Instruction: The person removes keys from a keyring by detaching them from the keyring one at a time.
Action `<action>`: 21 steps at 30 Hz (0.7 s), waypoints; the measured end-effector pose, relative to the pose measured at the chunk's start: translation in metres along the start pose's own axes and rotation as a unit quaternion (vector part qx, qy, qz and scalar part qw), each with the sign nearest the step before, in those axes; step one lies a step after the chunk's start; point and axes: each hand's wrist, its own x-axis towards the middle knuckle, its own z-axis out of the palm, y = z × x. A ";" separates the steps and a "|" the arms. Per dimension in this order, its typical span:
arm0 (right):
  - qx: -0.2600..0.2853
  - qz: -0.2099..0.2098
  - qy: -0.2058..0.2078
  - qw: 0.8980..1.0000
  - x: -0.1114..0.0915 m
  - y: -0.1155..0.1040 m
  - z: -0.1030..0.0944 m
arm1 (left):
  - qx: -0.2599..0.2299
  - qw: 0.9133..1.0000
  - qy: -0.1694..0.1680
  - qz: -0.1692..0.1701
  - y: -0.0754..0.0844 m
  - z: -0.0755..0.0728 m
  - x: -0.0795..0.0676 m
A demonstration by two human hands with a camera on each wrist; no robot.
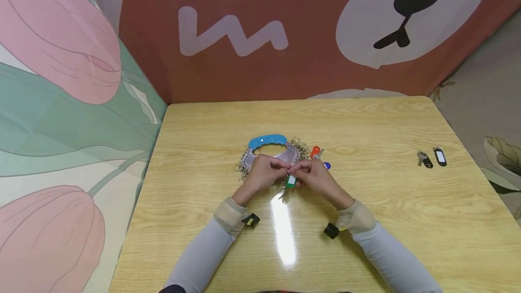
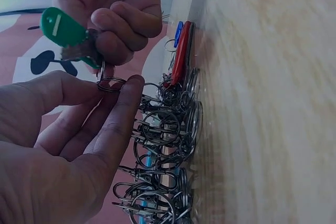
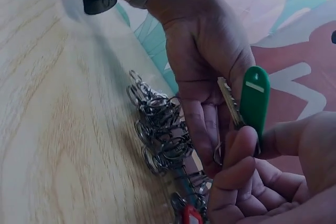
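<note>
Both hands meet over the near side of a metal key-ring holder with a blue handle (image 1: 267, 140). My left hand (image 1: 264, 175) pinches a wire split ring (image 2: 111, 84) between thumb and index finger. Right beside it, my right hand (image 1: 319, 179) grips a green key tag (image 3: 255, 98) with a notched key (image 3: 229, 102) next to it. In the head view the tag hangs below the fingertips. Many loose split rings (image 2: 157, 124) crowd the holder's edge. Fingers partly hide where the key and tag meet the pinched ring.
Right of the holder lie a red key tag (image 1: 315, 151) with a key and a blue key tag (image 1: 327, 165). Farther right on the wooden table (image 1: 366, 238) are a black tag with a key (image 1: 426, 161) and another black tag (image 1: 440, 156). Printed cloth hangs behind.
</note>
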 end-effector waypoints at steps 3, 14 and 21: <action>0.056 0.024 -0.001 0.998 0.000 0.001 0.000 | -0.005 1.000 0.001 0.007 0.000 0.001 0.001; 0.269 0.073 -0.024 0.960 0.006 0.006 0.000 | -0.050 0.999 -0.011 0.007 -0.001 0.002 0.000; 0.315 0.067 -0.042 0.946 0.006 0.004 -0.002 | -0.069 0.997 -0.038 -0.010 0.000 0.002 -0.002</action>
